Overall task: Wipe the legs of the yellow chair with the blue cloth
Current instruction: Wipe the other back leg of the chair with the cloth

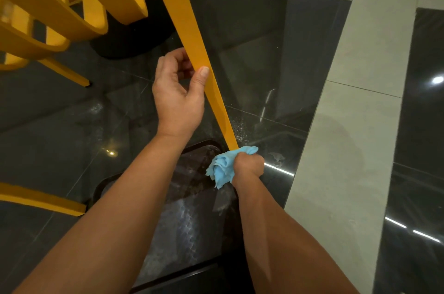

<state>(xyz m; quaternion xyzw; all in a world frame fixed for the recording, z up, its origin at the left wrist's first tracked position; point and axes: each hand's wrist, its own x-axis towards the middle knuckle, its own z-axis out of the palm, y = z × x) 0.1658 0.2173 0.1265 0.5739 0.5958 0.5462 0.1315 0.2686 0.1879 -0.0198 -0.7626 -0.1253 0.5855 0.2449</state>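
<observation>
A yellow chair (72,17) fills the far left, and one long leg (192,29) of it slants from the top centre down toward the near right. The left hand (177,94) holds this leg about halfway along: the thumb (203,74) lies flat on the near face and the fingers (185,58) curl around the far side, clamped on the leg. Lower down, at the leg's near end, the right hand (248,165) is closed in a fist around the blue cloth (223,168), its fingers clamped on it. The cloth is bunched up around the tip of the leg, with loose folds spilling out to the left of the fist. Two other chair legs show on the left, one farther off (69,74) and one nearer (43,200). Beneath is a glossy dark tiled floor (264,53) crossed by pale bands (360,77) on the right and far side. A black round base (125,41) stands on the floor behind the chair, and a dark shiny surface with rounded corners (192,209) lies under both forearms.
</observation>
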